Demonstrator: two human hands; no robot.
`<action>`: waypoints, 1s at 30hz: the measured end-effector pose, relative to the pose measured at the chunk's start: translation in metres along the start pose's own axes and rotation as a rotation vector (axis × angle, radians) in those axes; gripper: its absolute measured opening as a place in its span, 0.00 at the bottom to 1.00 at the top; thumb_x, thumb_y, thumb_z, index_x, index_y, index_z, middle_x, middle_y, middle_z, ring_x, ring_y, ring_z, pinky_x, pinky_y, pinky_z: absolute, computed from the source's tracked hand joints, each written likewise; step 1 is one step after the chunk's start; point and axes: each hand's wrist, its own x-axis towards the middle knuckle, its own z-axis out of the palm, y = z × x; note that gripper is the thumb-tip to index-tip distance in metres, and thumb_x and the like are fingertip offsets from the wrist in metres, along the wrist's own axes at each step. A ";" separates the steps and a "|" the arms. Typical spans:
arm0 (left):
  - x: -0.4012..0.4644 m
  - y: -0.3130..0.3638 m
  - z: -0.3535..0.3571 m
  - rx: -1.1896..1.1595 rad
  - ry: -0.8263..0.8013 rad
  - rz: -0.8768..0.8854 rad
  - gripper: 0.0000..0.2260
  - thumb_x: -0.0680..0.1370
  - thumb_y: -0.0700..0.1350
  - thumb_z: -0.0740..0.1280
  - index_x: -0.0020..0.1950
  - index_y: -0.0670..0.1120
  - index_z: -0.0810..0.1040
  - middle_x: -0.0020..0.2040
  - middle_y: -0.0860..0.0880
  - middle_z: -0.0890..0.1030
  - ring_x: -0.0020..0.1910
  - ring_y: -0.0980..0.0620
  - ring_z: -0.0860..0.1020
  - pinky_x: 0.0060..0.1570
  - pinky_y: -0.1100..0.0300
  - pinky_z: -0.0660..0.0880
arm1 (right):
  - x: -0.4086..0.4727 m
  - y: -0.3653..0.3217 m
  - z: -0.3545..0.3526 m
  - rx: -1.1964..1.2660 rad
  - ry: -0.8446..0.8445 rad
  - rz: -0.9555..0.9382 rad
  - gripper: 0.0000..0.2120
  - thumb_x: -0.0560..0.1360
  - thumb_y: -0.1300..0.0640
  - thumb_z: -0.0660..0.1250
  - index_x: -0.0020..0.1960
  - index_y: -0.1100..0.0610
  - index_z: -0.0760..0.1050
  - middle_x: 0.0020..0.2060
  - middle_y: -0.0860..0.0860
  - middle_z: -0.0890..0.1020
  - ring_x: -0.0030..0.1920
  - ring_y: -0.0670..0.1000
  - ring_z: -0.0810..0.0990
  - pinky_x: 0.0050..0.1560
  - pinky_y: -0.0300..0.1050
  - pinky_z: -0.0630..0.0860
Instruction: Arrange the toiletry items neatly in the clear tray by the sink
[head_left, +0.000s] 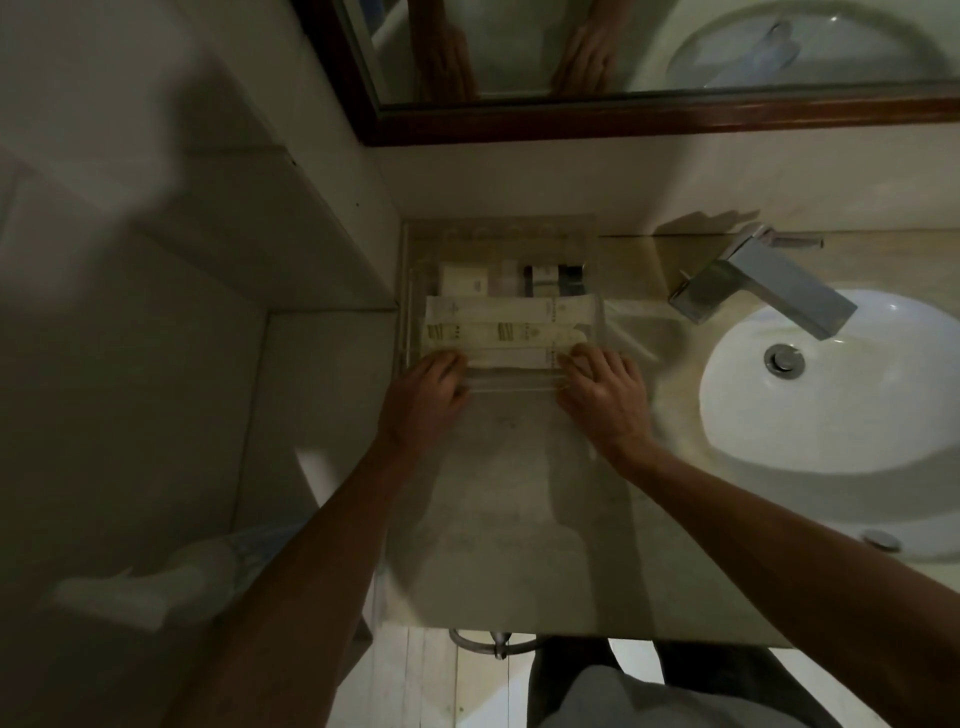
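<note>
A clear tray (498, 228) stands on the counter against the back wall, left of the sink. Long cream toiletry packets (509, 322) lie side by side across its front part. Small cream boxes (465, 285) and a dark little box (543, 275) sit in a row behind them. My left hand (423, 395) rests at the tray's front left corner, fingertips on the nearest packet (506, 357). At the front right corner my right hand (608, 389) does the same at that packet's other end. Whether the fingers grip it or only press on it is unclear.
A white oval sink (831, 384) with a square chrome tap (763, 280) lies to the right. A wood-framed mirror (623, 117) hangs above the counter. A tiled wall closes in the left side. The marble counter (519, 493) stretches towards me.
</note>
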 end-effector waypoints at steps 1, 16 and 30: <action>0.000 -0.001 0.000 0.003 0.017 0.009 0.16 0.72 0.49 0.64 0.55 0.44 0.82 0.52 0.47 0.83 0.50 0.48 0.81 0.39 0.57 0.78 | 0.001 0.001 -0.002 0.002 0.016 0.004 0.22 0.72 0.52 0.72 0.64 0.58 0.77 0.61 0.59 0.77 0.59 0.60 0.74 0.59 0.56 0.72; 0.056 -0.013 -0.021 0.010 -0.176 -0.167 0.26 0.64 0.53 0.78 0.56 0.47 0.72 0.56 0.45 0.74 0.52 0.44 0.74 0.48 0.51 0.72 | 0.060 0.011 -0.011 0.164 -0.016 0.169 0.26 0.66 0.47 0.77 0.57 0.55 0.69 0.59 0.57 0.71 0.57 0.56 0.69 0.61 0.53 0.69; 0.049 -0.003 -0.033 0.023 -0.203 -0.249 0.29 0.65 0.51 0.77 0.62 0.45 0.72 0.60 0.42 0.74 0.57 0.41 0.74 0.54 0.48 0.71 | 0.071 0.024 -0.089 0.354 -0.114 0.127 0.41 0.61 0.49 0.81 0.69 0.55 0.66 0.60 0.53 0.72 0.56 0.50 0.72 0.61 0.57 0.74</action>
